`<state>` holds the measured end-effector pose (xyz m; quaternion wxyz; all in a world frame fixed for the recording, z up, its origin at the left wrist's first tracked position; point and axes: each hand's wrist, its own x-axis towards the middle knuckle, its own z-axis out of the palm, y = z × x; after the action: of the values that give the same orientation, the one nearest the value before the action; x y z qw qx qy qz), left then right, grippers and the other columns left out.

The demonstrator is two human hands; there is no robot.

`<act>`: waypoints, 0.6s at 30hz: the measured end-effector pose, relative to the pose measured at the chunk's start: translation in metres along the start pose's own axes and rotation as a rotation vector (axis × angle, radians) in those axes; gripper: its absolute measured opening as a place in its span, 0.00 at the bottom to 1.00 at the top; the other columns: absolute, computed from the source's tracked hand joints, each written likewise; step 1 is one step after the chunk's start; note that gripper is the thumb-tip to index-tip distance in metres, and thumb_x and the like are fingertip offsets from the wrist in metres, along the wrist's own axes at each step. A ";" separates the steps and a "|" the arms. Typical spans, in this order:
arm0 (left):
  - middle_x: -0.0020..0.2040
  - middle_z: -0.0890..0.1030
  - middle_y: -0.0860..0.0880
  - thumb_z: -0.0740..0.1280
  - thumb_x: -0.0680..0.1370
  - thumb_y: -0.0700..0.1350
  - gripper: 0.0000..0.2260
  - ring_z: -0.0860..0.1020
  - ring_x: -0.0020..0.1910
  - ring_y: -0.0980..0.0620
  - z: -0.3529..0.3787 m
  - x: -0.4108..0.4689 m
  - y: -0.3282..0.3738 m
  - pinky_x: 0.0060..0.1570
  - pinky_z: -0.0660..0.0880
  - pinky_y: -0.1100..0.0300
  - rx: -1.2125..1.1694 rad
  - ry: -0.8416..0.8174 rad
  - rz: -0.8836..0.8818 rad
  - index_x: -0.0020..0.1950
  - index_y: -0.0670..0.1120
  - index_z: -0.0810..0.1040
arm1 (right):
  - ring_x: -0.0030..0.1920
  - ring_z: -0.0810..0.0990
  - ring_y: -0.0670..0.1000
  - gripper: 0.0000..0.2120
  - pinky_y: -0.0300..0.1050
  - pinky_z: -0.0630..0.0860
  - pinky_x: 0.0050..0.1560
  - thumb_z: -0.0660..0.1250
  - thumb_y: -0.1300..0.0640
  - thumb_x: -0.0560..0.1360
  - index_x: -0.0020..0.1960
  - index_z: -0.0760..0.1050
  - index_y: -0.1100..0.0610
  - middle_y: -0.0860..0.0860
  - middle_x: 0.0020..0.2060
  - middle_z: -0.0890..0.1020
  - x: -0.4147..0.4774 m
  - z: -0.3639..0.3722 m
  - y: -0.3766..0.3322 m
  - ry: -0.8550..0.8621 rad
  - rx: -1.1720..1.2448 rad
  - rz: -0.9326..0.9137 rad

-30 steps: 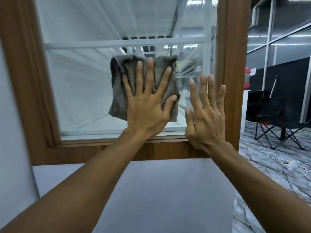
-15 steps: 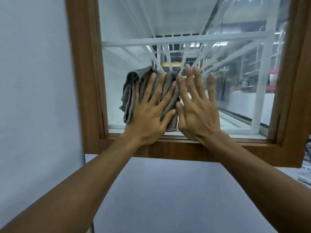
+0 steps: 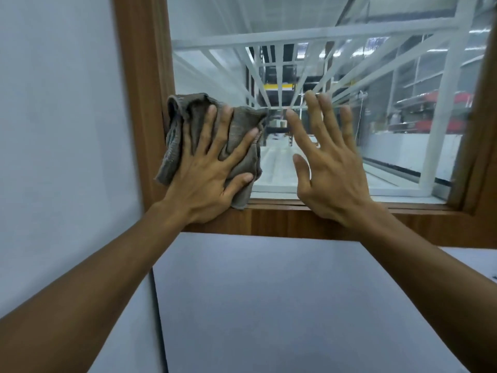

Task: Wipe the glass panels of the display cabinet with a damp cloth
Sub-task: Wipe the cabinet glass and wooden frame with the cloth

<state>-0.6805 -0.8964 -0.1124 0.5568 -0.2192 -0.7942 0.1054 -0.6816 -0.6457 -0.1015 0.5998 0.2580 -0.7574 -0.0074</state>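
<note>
cloth pressed into the pane's lower left corner

head view: the left grip [image 3: 207, 173] lies flat on the grey cloth [image 3: 240, 125], fingers spread and straight, pressing it against the glass panel [image 3: 390, 117] at its lower left corner. the cloth's edge overlaps the wooden frame [image 3: 142, 76] there. the right grip [image 3: 330, 168] is spread too, fingers straight, raised at the glass just beside the cloth, holding nothing.

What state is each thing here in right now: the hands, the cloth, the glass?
left hand, fingers spread flat, pressing the cloth against the glass panel.
right hand, open, holding nothing, raised before the glass panel beside the cloth; contact unclear.
cloth, crumpled, at the pane's lower left corner, overlapping the wooden frame.
glass panel, see-through, unbroken.
</note>
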 end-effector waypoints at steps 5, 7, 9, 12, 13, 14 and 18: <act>0.85 0.46 0.39 0.52 0.86 0.61 0.29 0.42 0.84 0.37 -0.003 0.019 0.023 0.78 0.33 0.37 0.023 -0.044 0.300 0.86 0.54 0.53 | 0.83 0.46 0.62 0.31 0.65 0.45 0.82 0.56 0.52 0.83 0.84 0.52 0.55 0.62 0.83 0.49 -0.040 -0.008 0.021 -0.077 -0.047 0.013; 0.85 0.47 0.39 0.53 0.86 0.60 0.28 0.42 0.84 0.38 -0.003 0.025 0.037 0.79 0.32 0.39 -0.034 -0.053 0.371 0.85 0.54 0.54 | 0.83 0.45 0.62 0.32 0.67 0.44 0.81 0.56 0.53 0.83 0.84 0.52 0.53 0.61 0.83 0.49 -0.054 -0.014 0.029 -0.076 -0.074 0.076; 0.86 0.47 0.41 0.51 0.87 0.60 0.26 0.41 0.84 0.39 -0.002 0.028 0.050 0.79 0.33 0.39 -0.058 -0.072 0.414 0.85 0.56 0.54 | 0.84 0.44 0.61 0.32 0.69 0.43 0.80 0.56 0.52 0.82 0.85 0.51 0.51 0.61 0.84 0.48 -0.066 -0.021 0.041 -0.086 -0.111 0.121; 0.86 0.47 0.43 0.49 0.87 0.58 0.24 0.43 0.84 0.40 0.001 0.033 0.064 0.79 0.33 0.40 -0.075 -0.081 0.456 0.84 0.58 0.54 | 0.84 0.43 0.60 0.32 0.70 0.43 0.80 0.53 0.48 0.83 0.85 0.49 0.50 0.60 0.84 0.47 -0.080 -0.032 0.057 -0.121 -0.126 0.135; 0.86 0.48 0.43 0.49 0.87 0.57 0.24 0.43 0.84 0.40 0.001 0.034 0.067 0.79 0.34 0.40 -0.074 -0.084 0.465 0.84 0.58 0.54 | 0.84 0.43 0.60 0.33 0.70 0.43 0.80 0.53 0.46 0.83 0.85 0.49 0.51 0.60 0.84 0.47 -0.084 -0.034 0.061 -0.130 -0.123 0.133; 0.86 0.47 0.43 0.48 0.87 0.57 0.24 0.43 0.84 0.40 0.001 0.036 0.070 0.79 0.34 0.39 -0.069 -0.092 0.472 0.84 0.58 0.54 | 0.84 0.43 0.60 0.33 0.70 0.44 0.80 0.53 0.44 0.82 0.85 0.49 0.51 0.60 0.84 0.47 -0.089 -0.037 0.064 -0.139 -0.123 0.128; 0.86 0.46 0.45 0.48 0.87 0.56 0.24 0.42 0.85 0.42 0.000 0.041 0.075 0.80 0.35 0.40 -0.089 -0.137 0.505 0.84 0.58 0.55 | 0.84 0.45 0.61 0.37 0.70 0.47 0.80 0.52 0.35 0.82 0.85 0.51 0.52 0.61 0.83 0.48 -0.102 -0.040 0.074 -0.154 -0.127 0.088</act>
<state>-0.6748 -0.8112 -0.1094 0.4479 -0.4270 -0.7539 0.2207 -0.6581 -0.5289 -0.1591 0.5545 0.1847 -0.8099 -0.0490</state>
